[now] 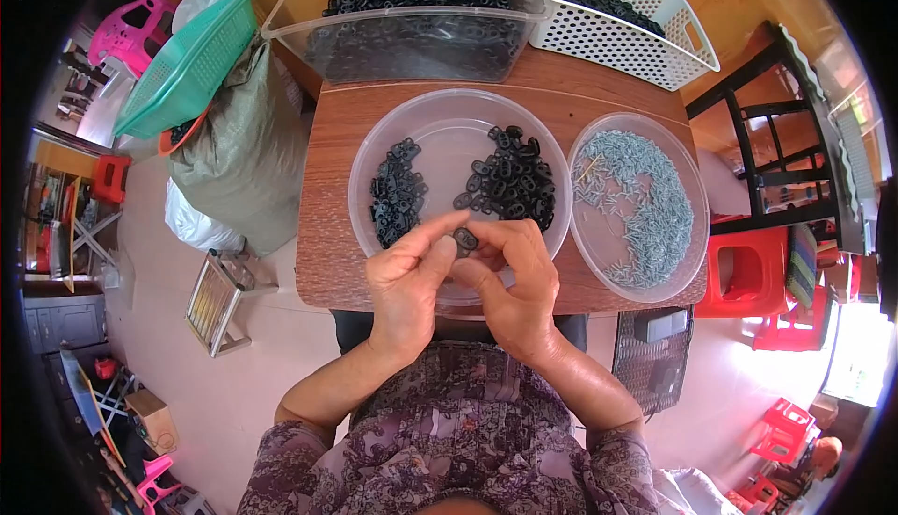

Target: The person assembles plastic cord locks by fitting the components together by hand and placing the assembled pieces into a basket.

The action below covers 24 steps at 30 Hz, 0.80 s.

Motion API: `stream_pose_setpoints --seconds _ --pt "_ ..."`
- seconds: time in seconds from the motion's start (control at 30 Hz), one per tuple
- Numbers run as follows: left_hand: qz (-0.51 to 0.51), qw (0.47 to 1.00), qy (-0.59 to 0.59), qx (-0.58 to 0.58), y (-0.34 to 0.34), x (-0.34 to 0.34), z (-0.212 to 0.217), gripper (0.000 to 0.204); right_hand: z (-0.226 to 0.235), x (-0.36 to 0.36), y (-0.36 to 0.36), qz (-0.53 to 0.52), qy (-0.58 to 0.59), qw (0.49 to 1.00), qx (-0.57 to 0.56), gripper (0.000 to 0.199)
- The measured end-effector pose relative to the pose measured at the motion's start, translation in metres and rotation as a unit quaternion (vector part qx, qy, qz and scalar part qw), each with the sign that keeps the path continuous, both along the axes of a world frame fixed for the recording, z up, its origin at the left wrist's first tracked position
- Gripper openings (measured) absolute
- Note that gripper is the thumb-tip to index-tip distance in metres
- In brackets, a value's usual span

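Over the near rim of a clear round tub (359, 155), my two hands meet at the fingertips. A small black oval plastic piece (466, 240) is pinched in my right hand (516, 281). My left hand (402, 286) is closed against it, thumb and forefinger together; whatever lies between those fingers is too small or hidden to name. Inside the tub are two heaps: black pieces (397, 195) at the left and black oval pieces with holes (514, 176) at the right. A shallow round tray to the right contains many small silvery pins (653, 199), perhaps screws.
At the table's far side stand a clear bin (412, 43) and a white perforated basket (625, 43), both with black pieces. Left of the wooden table (327, 225) are a bulging sack (238, 150), a green basket (192, 66) and a small stool (220, 304). Red stools (744, 272) stand right.
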<state>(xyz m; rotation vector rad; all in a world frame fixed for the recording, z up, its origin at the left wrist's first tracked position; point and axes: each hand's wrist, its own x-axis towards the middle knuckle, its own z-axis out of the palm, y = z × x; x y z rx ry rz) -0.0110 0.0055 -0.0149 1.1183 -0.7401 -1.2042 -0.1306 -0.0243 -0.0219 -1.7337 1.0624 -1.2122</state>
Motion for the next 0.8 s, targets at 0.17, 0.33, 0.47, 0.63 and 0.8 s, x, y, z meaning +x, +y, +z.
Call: stream_pose_setpoints --seconds 0.17,0.33,0.47,0.63,0.8 --pt "-0.009 1.0 -0.003 -0.012 0.002 0.003 -0.001 0.026 -0.003 0.0 -0.002 -0.008 0.026 0.997 -0.078 0.033" --pt "-0.007 1.0 -0.005 -0.011 0.004 0.003 -0.001 0.027 -0.005 0.0 -0.003 -0.012 0.035 0.99 -0.136 0.034" --pt "-0.038 0.999 -0.013 -0.02 0.001 0.008 -0.001 0.028 -0.006 -0.001 -0.002 -0.017 0.034 0.991 -0.131 0.035" --pt "-0.07 0.997 -0.007 -0.023 -0.003 0.018 -0.001 0.03 -0.004 0.0 -0.001 0.001 0.012 0.996 -0.088 0.036" --pt "-0.076 0.996 -0.046 -0.011 -0.003 0.016 0.0 0.028 -0.005 0.002 0.001 -0.017 0.006 0.997 -0.081 0.035"
